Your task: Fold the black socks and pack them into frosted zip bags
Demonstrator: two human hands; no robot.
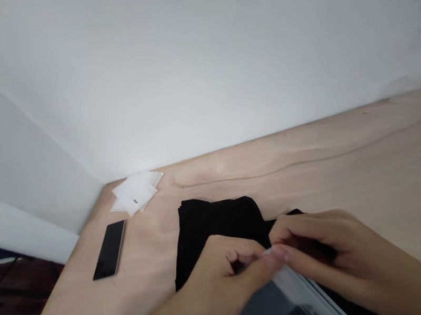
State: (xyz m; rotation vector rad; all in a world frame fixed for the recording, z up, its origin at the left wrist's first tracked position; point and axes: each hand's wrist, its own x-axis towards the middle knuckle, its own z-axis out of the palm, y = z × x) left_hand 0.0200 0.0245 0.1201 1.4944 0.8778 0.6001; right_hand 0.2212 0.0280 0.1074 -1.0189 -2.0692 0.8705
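Observation:
My left hand [222, 281] and my right hand [338, 246] meet at the lower middle. Thumbs and fingertips of both are pinched on the upper edge of a translucent plastic packet [272, 310]. The packet looks grey-blue, with a pale folded strip along its right side and a dark printed mark near the bottom; its lower part runs out of view. Beneath and behind my hands lies a folded black cloth [220, 220], possibly a garment, partly covered by them. The exact grip between the fingertips is hidden.
A dark-screened phone [110, 250] lies on the wooden table [356, 171] to the left. Behind it are overlapping white packets [136, 190], one bearing a small label. A white wall [219, 60] borders the table's back; the table's left edge slants down toward the lower left.

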